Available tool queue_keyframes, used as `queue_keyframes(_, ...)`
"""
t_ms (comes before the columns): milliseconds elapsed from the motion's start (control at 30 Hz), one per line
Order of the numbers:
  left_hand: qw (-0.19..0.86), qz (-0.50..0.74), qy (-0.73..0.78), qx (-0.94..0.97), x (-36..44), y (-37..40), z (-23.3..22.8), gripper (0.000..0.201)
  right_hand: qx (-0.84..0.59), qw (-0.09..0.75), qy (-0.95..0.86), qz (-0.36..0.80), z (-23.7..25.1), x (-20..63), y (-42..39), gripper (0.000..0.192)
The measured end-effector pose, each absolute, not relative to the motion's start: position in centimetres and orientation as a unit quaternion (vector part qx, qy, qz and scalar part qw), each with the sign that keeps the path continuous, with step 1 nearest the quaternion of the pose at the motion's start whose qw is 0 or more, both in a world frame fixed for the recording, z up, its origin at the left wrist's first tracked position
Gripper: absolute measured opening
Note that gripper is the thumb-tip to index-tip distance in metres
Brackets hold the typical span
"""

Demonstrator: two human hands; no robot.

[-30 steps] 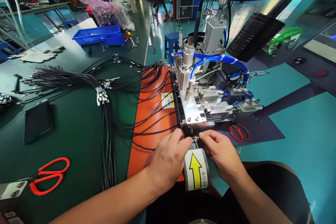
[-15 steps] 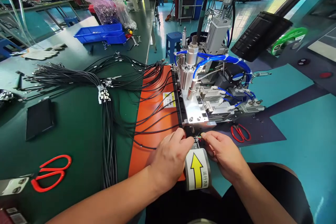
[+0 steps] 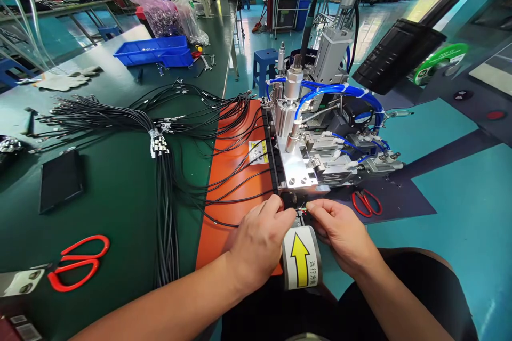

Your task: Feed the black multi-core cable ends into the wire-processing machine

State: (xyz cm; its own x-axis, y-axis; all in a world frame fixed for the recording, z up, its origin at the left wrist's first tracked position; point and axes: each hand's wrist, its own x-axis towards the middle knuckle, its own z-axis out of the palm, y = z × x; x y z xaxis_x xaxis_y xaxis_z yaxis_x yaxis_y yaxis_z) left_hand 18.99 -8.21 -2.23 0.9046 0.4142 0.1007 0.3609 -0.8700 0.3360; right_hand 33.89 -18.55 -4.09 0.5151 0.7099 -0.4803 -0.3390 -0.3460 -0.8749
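Nothing much has moved since half a second ago: my left hand (image 3: 256,242) and right hand (image 3: 342,234) stay at the counter's near edge. Both sets of fingers pinch the thin black cable end (image 3: 301,209) with tiny coloured wires, between them, just under the shiny aluminium machine block (image 3: 298,170). Glossy orange mat (image 3: 232,170) lies left; a curved yellow-arrow label (image 3: 300,258) sits below.

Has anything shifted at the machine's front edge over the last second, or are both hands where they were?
Almost nothing. The left hand and right hand stay pinched on the thin cable end at the front of the machine. The cables on the orange mat and both red scissors are unmoved.
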Motion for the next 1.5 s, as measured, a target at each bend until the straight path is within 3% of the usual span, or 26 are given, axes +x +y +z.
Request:
queue_keyframes(533, 0.175, 0.104, 0.196, 0.959, 18.9, -8.3, -2.3, 0.026, -0.731, 0.532, -0.249, 0.347, -5.2, 33.6, -19.1, 0.038)
queue_keyframes(1500, 0.143, 0.096, 0.2, 0.964, 19.0, -8.2, -2.3, 0.026, -0.739, 0.529, -0.221, 0.353, -4.9, 33.3, -19.6, 0.038)
